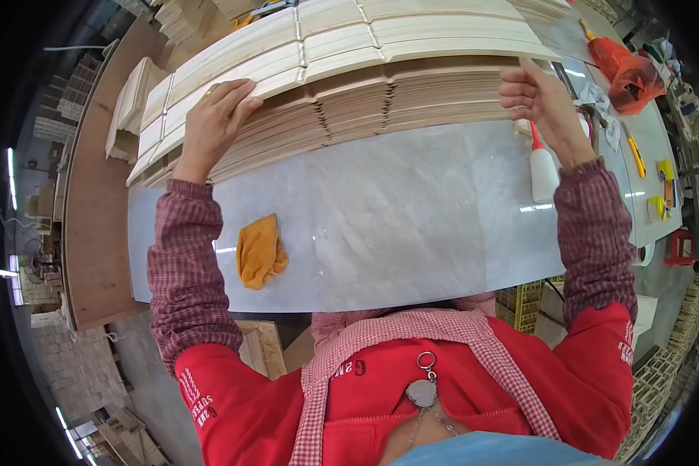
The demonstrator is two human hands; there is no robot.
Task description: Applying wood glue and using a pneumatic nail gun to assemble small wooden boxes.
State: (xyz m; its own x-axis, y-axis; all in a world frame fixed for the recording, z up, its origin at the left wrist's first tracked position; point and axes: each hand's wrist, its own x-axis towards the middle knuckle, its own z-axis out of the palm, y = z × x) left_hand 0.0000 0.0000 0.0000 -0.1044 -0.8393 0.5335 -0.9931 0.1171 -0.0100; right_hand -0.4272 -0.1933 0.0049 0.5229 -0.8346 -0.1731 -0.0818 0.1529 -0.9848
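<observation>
A tall stack of long, pale wooden boards (349,105) with grooves across them lies at the far side of the table. Its top panel (427,48) juts out over the boards beneath. My left hand (216,124) is closed on the near edge of this panel, towards its left end. Close to the panel's right end is my right hand (545,105), its thumb apart from its fingers and nothing visible in it. Whether its thumb touches the panel, I cannot tell. Below my left hand, a crumpled mustard-yellow cloth (261,252) rests on the table.
The table (396,225) has a smooth, glossy grey top. A white squeeze bottle (544,175) with a red nozzle stands by my right wrist. Farther right are a red plastic bag (627,78), a yellow cutter (636,157) and yellow tape (657,207). A brown wooden board (97,217) borders the left side.
</observation>
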